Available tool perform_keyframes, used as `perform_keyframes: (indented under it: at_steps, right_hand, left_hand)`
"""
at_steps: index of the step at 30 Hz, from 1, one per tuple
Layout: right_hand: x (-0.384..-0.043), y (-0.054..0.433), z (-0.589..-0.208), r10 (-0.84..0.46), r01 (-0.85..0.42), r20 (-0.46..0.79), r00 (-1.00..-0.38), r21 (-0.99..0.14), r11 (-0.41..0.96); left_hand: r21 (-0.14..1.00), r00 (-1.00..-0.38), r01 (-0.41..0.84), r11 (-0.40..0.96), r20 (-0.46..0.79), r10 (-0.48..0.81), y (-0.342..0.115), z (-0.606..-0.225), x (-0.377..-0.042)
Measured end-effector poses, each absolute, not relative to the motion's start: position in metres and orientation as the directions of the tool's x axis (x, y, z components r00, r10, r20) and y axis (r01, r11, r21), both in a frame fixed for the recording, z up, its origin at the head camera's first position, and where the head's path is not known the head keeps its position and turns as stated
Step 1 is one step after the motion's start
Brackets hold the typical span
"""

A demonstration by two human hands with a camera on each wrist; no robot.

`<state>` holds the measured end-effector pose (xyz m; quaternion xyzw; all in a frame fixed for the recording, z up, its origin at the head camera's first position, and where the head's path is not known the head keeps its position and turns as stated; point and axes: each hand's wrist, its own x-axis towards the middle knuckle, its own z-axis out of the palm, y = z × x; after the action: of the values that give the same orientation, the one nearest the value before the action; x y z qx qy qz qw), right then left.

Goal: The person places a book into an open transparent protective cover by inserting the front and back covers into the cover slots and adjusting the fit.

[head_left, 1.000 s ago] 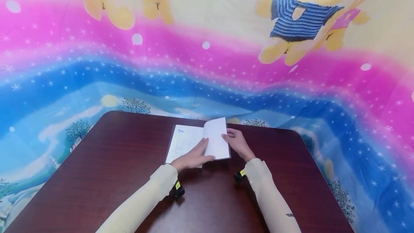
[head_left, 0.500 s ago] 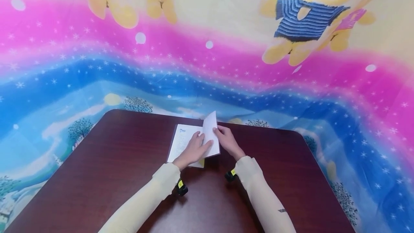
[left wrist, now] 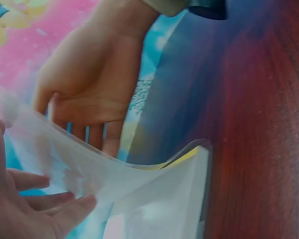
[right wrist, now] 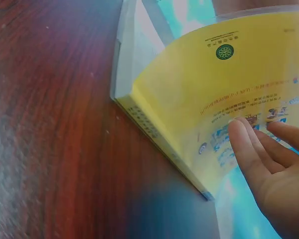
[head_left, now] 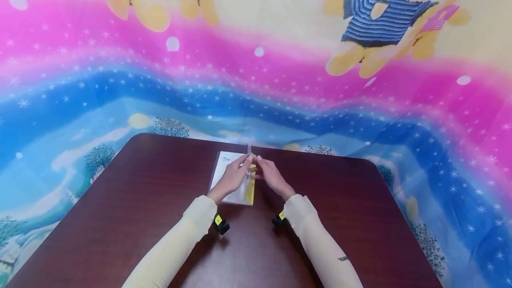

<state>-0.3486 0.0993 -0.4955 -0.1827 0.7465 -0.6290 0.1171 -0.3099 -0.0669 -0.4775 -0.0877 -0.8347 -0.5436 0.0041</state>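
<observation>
A book [head_left: 236, 197] with white pages and a yellow cover [right wrist: 229, 64] in clear film lies on the table. Its cover stands upright and bent, between my two hands. My left hand [head_left: 234, 174] is over the white pages, its fingers extended along the pale inner side of the cover [left wrist: 84, 159]. On the yellow outer side, my right hand [head_left: 274, 177] touches the cover with nearly straight fingers [right wrist: 241, 142]. The yellow spine [right wrist: 164, 142] faces the table in the right wrist view. The hands partly hide the page and the cover's edge.
The dark red-brown table [head_left: 160, 217] has rounded far corners. Behind it hangs a colourful cloth [head_left: 280, 79] with teddy bears and snowflakes. A black wrist camera [head_left: 221, 225] is worn at each cuff.
The right-hand cover has swung up and left from lying nearly flat to standing on edge. My right hand has moved left with it, closer to the left hand. The yellow side now shows.
</observation>
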Motion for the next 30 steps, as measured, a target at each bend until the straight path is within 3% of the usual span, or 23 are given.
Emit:
perform_keyframes:
  at_steps: [5, 10, 17, 21, 30]
  right_hand:
    - [-0.345, 0.094, -0.499, -0.484, -0.141, -0.002, -0.875, -0.955, 0.259]
    - [-0.342, 0.089, -0.502, -0.584, -0.202, -0.118, -0.803, -0.869, 0.452]
    - [-0.331, 0.089, -0.502, -0.583, -0.269, -0.246, -0.774, -0.706, 0.655]
    - [-0.328, 0.089, -0.499, -0.584, -0.309, -0.257, -0.77, -0.65, 0.694]
    - [-0.331, 0.09, -0.504, -0.577, -0.35, -0.26, -0.774, -0.584, 0.733]
  left_hand:
    - [0.891, -0.979, 0.182, 0.416, 0.122, 0.165, -0.086, -0.476, -0.312]
    - [0.887, -0.974, 0.21, 0.41, 0.153, 0.167, -0.114, -0.474, -0.316]
    - [0.845, -0.997, 0.055, 0.532, 0.02, 0.071, -0.137, -0.488, -0.313]
    - [0.763, -1.0, 0.026, 0.646, 0.021, 0.016, -0.14, -0.495, -0.31]
    - [0.676, -0.998, 0.042, 0.736, 0.067, -0.005, -0.13, -0.508, -0.31]
